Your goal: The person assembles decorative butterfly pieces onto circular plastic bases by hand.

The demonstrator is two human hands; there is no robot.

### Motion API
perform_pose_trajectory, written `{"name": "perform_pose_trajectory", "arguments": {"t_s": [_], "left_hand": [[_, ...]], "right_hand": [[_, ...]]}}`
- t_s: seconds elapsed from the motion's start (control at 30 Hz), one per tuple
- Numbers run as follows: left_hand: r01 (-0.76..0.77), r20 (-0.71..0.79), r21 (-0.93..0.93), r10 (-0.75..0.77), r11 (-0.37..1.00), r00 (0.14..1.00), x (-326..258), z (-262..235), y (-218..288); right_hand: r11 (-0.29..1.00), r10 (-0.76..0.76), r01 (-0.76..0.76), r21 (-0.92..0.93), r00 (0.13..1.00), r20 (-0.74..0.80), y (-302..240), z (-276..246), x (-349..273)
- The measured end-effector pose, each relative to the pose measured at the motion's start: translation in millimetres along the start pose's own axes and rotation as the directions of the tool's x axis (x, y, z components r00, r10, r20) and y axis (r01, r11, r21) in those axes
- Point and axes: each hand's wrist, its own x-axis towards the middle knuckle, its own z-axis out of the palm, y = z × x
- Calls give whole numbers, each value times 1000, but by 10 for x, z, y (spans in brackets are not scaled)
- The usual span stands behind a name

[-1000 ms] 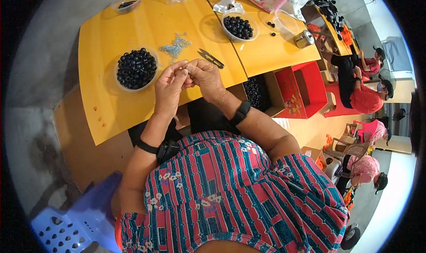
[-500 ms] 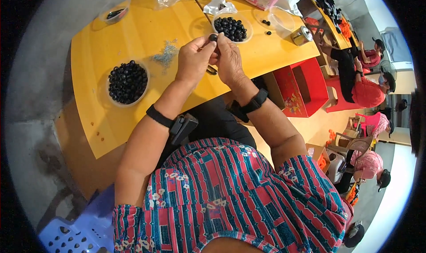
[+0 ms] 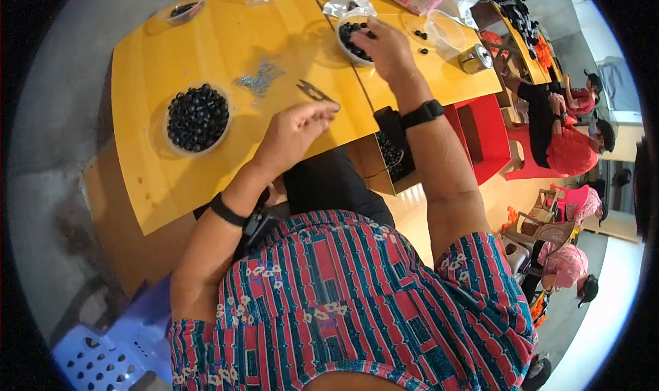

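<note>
My right hand (image 3: 389, 49) reaches over the far bowl of black pieces (image 3: 351, 37), its fingers apart and partly covering the rim. I see nothing in its grasp. My left hand (image 3: 292, 136) hovers by the near table edge, fingers loosely bent and a little apart, with no piece visible in it. Just beyond its fingertips lies a pair of dark thread snips (image 3: 316, 92). A heap of small silvery bits (image 3: 259, 78) lies on the yellow table (image 3: 206, 55). To the left stands another clear bowl, full of black round bead-like pieces (image 3: 198, 119).
A tin can (image 3: 475, 59), a clear container (image 3: 445, 29) and a few loose black pieces (image 3: 422, 34) stand at the far right. A clear tub (image 3: 185, 11) sits far left. Red boxes (image 3: 487, 134) are beside the table, a purple chair (image 3: 117, 343) lower left. Other people sit at right.
My hands have parted. The right went right and away to the far bowl; the left dropped back toward the table edge. The black piece between them no longer shows, and the snips are uncovered.
</note>
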Motion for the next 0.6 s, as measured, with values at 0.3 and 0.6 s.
{"name": "perform_pose_trajectory", "arguments": {"t_s": [0.3,0.6], "left_hand": [[-131,-175,436,226,890,958,-892,-328,-255],[14,-339,219,63,976,939,-947,-235,-386]], "right_hand": [[814,-364,308,-493,931,-20,220,485,-595],[431,-233,693,-578,704,671,871,1204,-1164]]}}
